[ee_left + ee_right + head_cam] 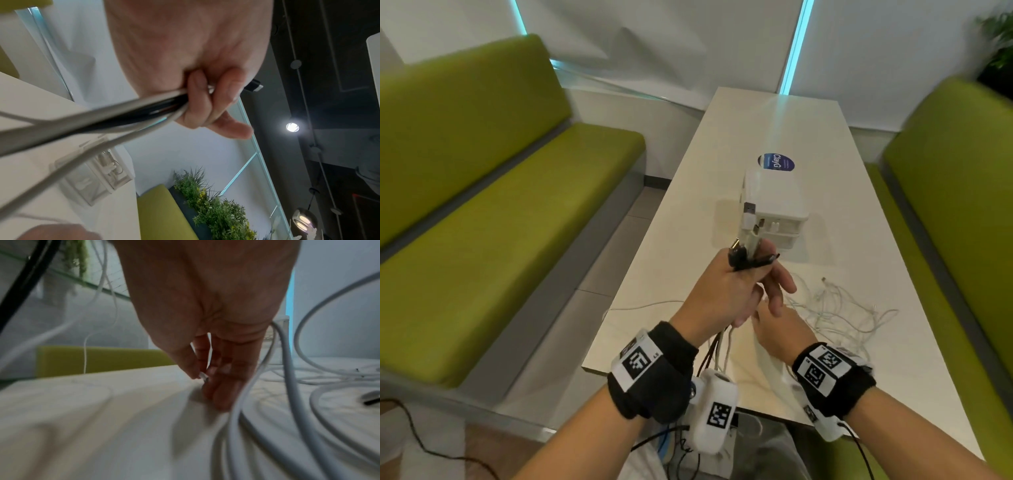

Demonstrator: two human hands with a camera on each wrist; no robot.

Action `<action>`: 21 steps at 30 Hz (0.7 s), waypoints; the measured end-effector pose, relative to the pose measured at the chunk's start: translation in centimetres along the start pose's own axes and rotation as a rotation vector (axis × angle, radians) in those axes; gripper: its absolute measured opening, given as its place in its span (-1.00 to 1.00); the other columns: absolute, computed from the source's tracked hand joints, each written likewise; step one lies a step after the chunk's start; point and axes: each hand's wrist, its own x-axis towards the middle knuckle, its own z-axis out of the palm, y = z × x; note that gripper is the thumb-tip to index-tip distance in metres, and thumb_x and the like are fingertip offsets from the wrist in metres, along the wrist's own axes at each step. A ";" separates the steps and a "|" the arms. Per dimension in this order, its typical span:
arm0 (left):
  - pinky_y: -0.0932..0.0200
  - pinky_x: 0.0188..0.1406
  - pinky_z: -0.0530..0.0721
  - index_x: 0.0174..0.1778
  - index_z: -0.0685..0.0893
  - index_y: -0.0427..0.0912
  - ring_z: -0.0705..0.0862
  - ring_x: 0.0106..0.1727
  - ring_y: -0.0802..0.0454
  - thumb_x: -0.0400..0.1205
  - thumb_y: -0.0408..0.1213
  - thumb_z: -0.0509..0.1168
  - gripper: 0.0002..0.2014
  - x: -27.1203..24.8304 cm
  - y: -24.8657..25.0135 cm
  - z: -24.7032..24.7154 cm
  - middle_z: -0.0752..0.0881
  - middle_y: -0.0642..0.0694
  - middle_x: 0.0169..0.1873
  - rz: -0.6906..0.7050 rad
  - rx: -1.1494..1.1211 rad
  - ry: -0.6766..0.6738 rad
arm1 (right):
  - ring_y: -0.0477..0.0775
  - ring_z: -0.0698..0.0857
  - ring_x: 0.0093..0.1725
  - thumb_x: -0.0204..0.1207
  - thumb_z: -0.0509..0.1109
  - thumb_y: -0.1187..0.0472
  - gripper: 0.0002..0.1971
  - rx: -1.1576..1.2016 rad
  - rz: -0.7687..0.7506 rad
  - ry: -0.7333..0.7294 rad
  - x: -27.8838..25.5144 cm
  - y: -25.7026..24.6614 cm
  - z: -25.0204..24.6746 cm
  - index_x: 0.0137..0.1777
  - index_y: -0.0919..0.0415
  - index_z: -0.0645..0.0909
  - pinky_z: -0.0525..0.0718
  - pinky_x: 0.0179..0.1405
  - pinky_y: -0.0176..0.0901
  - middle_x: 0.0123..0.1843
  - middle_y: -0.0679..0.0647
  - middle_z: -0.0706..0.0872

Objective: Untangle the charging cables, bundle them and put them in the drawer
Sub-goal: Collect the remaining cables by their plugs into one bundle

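My left hand (719,287) is raised above the table and grips a bundle of black and white charging cables (747,219). Their plugs stick up out of the fist, and the cords hang down below it. In the left wrist view the fingers (197,100) curl round that bundle (102,120). My right hand (780,329) is just below and to the right, low over the table. Its thumb and forefinger pinch a small white plug (204,377). Loose white cables (835,308) lie tangled on the table to the right. A white drawer unit (777,198) stands behind the hands.
The white table (756,120) is long and narrow, with green benches on the left (500,222) and right (945,205). A round blue sticker (776,161) lies behind the drawer unit. White cable loops (287,353) curve close beside my right hand.
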 end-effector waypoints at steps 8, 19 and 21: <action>0.12 -0.65 0.49 0.13 0.77 -0.14 0.76 -0.16 -0.09 0.66 -0.51 0.14 -0.66 0.9 -1.9 -1.5 0.82 0.01 -0.05 -0.046 0.384 0.172 | -0.15 0.61 -0.24 0.50 0.40 0.21 -0.95 0.486 -0.145 0.296 -2.3 -0.9 -6.6 -0.18 0.10 0.66 0.48 -0.25 -0.37 -0.22 -0.09 0.69; 0.25 -0.31 0.42 -0.38 0.66 0.02 0.59 -0.41 0.26 0.65 -0.41 0.21 -0.67 0.5 -2.6 -1.9 0.72 0.11 -0.40 0.061 0.822 0.077 | 0.15 0.73 -0.14 0.43 0.40 0.30 -0.71 1.269 -0.291 0.291 -3.5 -1.6 -10.8 0.16 0.29 0.62 0.74 -0.12 0.00 -0.09 0.26 0.73; 0.24 -0.38 0.41 -0.27 0.72 -0.03 0.54 -0.51 0.24 0.65 -0.41 0.23 -0.73 0.4 -2.9 -2.1 0.73 0.10 -0.40 0.045 0.734 0.104 | 0.10 0.69 -0.08 0.38 0.30 0.38 -0.63 1.325 -0.321 0.098 -3.4 -1.8 -10.0 0.20 0.21 0.61 0.71 -0.02 -0.07 -0.04 0.26 0.68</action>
